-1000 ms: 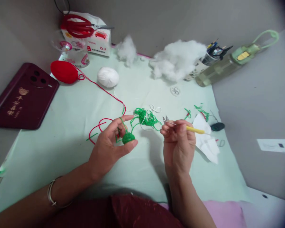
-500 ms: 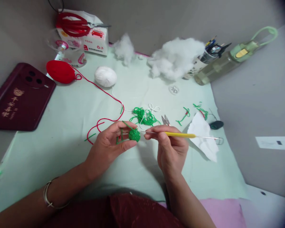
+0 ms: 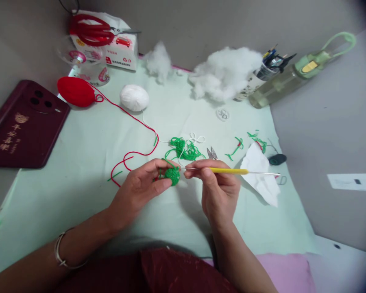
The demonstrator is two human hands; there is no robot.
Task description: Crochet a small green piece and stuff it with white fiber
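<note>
Between the fingers and thumb of my left hand [image 3: 140, 185] is a small round green crochet piece [image 3: 172, 176]. A strand of green yarn runs over the left fingers to its top. My right hand [image 3: 218, 185] grips a crochet hook [image 3: 228, 171] by its yellow handle, the metal tip pointing left at the upper edge of the piece. Whether the tip sits inside a stitch is too small to tell. Just beyond the hands lies a loose tangle of green yarn [image 3: 186, 149], and small snips [image 3: 212, 153] show partly behind the right hand.
A white yarn ball [image 3: 134, 98] and a red yarn ball [image 3: 76, 92] lie at the back left, near a phone [image 3: 27, 126]. White stuffing [image 3: 227, 73], a pen cup [image 3: 253, 83] and a bottle [image 3: 280, 87] stand along the back right. Crumpled white paper [image 3: 260, 173] lies at right.
The hook's tip has come up against the top of the green piece, where a small gap showed before. The strand over my left fingers now bends toward the tip.
</note>
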